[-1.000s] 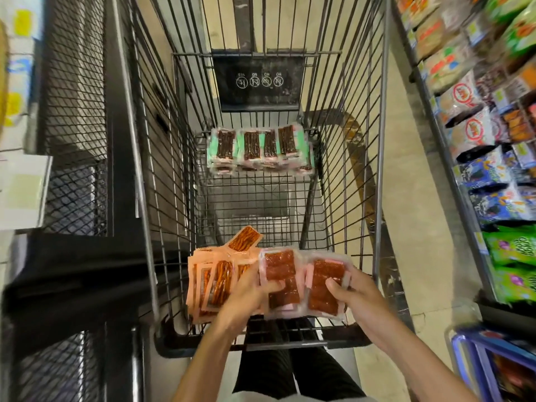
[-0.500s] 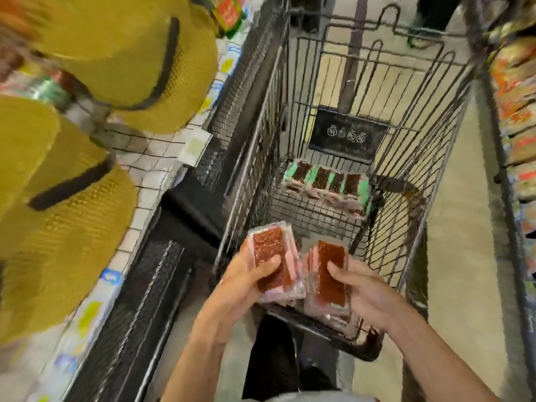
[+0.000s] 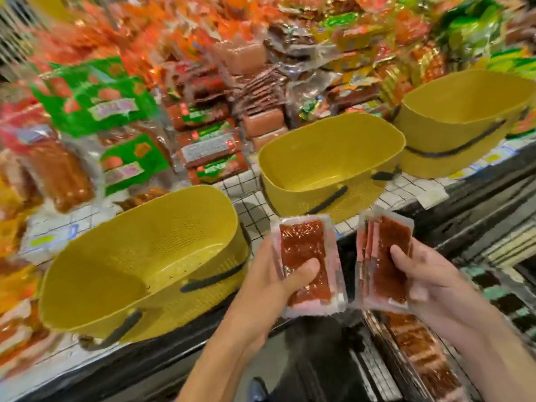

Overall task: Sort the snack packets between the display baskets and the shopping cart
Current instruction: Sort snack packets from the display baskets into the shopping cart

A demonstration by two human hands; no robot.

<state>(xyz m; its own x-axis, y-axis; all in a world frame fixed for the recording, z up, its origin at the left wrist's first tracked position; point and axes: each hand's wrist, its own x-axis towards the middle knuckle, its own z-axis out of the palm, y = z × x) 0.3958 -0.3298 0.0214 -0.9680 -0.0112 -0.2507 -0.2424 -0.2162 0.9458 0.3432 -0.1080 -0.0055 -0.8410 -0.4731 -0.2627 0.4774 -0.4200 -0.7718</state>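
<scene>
Gripped a clear packet of red-brown snack (image 3: 304, 256) in the left hand (image 3: 269, 285) at about 6 o'clock in the head view, thumb pressed across its face; could not tell whether others lay beneath it. Clutched a fanned stack of like packets (image 3: 383, 256) in the right hand (image 3: 432, 277) at 4 o'clock, thumb over the front; could not count them through the blur. Held the two lots side by side, apart, in the air before the shelf's front edge, outside any basket. Faced three yellow baskets with dark handles on the checked shelf liner (image 3: 246, 204): the nearest basket (image 3: 162, 236) at 9 o'clock of the left hand, the middle basket (image 3: 327, 158) at 12 o'clock of both lots, the far basket (image 3: 464, 111) at 2 o'clock. Looked past them onto heaps of red, orange and green packets (image 3: 203, 82) from 10 to 1 o'clock, badly smeared. Made out more red-brown packets (image 3: 420, 352) low at 5 o'clock, under the right wrist, too blurred to tell what held them.
</scene>
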